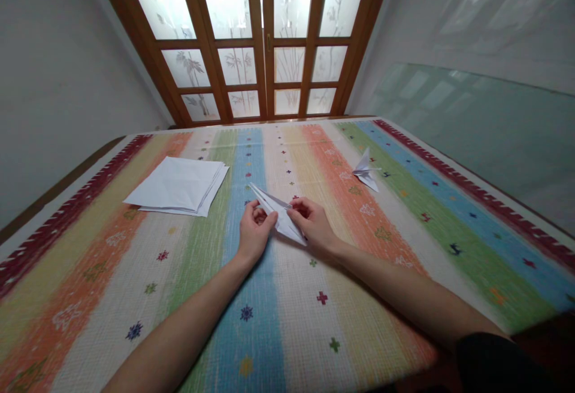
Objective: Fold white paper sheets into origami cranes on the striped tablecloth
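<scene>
A folded sheet of white paper (284, 223), long and pointed at its far left end, is held just above the middle of the table. My left hand (257, 225) pinches its left edge between thumb and fingers. On the opposite edge my right hand (311, 220) grips the paper, thumb on top. The layers stand slightly apart along the upper side. To the right lies a folded paper crane (367, 171) with its wings spread. A stack of white paper sheets (177, 184) rests to the left, its edges not quite lined up.
A striped, multicoloured tablecloth (321, 327) covers the table. Beyond the far edge stand wooden doors with frosted panes (265, 45). White walls rise on both sides, with a glass panel (476, 141) along the right one.
</scene>
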Demonstrator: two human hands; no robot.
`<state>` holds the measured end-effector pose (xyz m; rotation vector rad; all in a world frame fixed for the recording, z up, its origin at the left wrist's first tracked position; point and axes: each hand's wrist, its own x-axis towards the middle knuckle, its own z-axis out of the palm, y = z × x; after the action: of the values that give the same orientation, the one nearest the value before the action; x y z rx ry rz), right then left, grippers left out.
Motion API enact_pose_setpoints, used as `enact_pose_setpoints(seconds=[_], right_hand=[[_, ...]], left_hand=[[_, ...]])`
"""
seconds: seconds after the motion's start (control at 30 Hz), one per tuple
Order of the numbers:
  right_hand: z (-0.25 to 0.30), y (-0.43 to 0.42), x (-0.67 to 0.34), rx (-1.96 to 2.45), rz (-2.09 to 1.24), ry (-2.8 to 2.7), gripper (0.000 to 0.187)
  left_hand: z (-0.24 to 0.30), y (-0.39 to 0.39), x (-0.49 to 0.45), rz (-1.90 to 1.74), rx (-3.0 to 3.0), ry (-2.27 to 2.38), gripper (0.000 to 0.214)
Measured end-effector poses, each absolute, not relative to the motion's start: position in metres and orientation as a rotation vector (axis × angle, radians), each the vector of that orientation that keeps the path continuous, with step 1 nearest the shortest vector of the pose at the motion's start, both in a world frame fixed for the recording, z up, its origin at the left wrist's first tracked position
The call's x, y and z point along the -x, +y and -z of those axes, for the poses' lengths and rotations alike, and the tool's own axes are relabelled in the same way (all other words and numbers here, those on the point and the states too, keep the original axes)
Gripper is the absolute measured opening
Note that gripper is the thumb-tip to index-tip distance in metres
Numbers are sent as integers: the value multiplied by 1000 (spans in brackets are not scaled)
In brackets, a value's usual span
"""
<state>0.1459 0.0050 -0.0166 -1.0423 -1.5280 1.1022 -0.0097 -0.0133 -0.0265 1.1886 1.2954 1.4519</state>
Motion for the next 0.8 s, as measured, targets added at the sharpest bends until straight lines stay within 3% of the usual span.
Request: enact_pose_setpoints(seconds=[0.13,0.2,0.3,0.37,0.53,0.8], right_hand=[[17,25,-160,1189,-1035,-1781,8],[15,34,-168,1216,-1015,-1979,11],[11,39,-177,1232,-878,-2249,13],[9,39,-180,1225,-743,-2356,13],[9,37,-178,1190,-483,-2436,10],[22,33,-171,1058,-377,-2402,16]], left_hand=[[24,-13,20,-1698,-1625,1752,61],[23,-14,25,-1695,-1956,1798,50],[24,-16,27,-1344,-2485,1580,16],[26,-18,24,-1035,-2695,1421,15],[26,-21,19,-683,-2796,1435,21],[22,-24,18,-628,-2787,1435,17]])
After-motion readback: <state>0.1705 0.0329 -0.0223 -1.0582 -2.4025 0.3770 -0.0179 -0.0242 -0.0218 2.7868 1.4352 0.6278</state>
